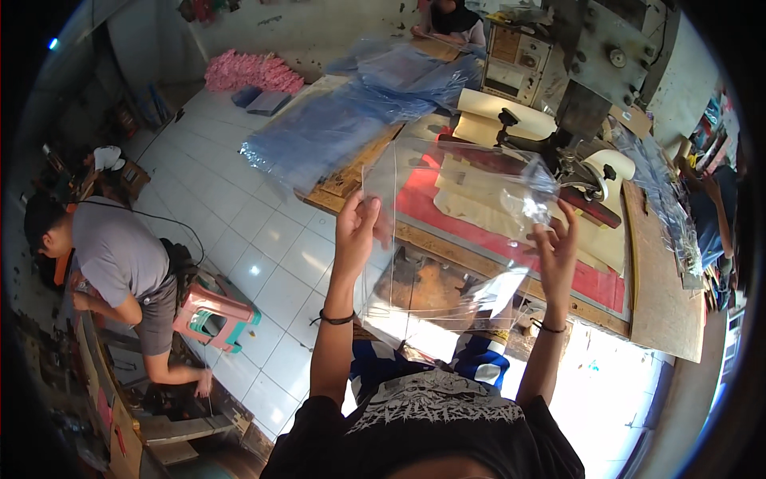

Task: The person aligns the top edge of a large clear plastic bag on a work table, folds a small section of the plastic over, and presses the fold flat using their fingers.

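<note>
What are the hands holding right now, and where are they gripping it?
A clear plastic bag: left hand pinches its left edge, right hand its right edge.

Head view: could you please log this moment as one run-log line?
left hand: holds clear plastic sheet | right hand: holds same sheet | sheet: raised over worktable

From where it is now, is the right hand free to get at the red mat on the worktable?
Probably not at once: the right hand is pinching the clear plastic sheet, shared with the left hand. The sheet hangs between it and the red mat; it would need to let go first.
</note>
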`<state>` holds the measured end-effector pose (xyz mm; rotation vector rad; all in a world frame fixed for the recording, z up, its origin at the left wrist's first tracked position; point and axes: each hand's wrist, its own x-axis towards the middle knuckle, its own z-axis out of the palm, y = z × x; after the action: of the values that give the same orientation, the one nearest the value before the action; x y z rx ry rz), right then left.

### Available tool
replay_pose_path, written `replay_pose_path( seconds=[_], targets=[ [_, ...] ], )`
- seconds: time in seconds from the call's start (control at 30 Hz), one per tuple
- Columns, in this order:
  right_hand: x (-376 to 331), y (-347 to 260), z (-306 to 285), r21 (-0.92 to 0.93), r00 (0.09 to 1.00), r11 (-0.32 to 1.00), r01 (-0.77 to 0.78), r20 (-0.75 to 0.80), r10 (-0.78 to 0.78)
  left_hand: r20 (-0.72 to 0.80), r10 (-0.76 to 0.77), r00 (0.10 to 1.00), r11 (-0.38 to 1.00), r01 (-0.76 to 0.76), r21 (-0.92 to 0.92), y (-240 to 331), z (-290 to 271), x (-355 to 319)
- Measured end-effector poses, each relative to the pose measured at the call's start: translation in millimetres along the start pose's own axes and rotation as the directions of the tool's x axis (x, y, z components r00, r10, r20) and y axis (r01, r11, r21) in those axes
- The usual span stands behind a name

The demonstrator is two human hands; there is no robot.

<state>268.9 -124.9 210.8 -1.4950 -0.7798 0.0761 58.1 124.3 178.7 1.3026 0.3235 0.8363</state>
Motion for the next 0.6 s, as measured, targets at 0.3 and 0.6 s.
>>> replay_pose_path(
  seconds=[0.3, 0.6],
  targets=[
    [14, 31, 33, -0.621, 0.903, 0.663, 0.417, 0.365, -0.226, 0.366, 0.307, 0.879, 0.131, -0.420, 0.898, -68, 16, 40],
    [28, 80, 53, -0.702, 0.886, 0.582, 0.412, 0.456, -0.077, 0.365, 0.190, 0.911, 0.134, -0.393, 0.910, -89, 24, 62]
  ],
)
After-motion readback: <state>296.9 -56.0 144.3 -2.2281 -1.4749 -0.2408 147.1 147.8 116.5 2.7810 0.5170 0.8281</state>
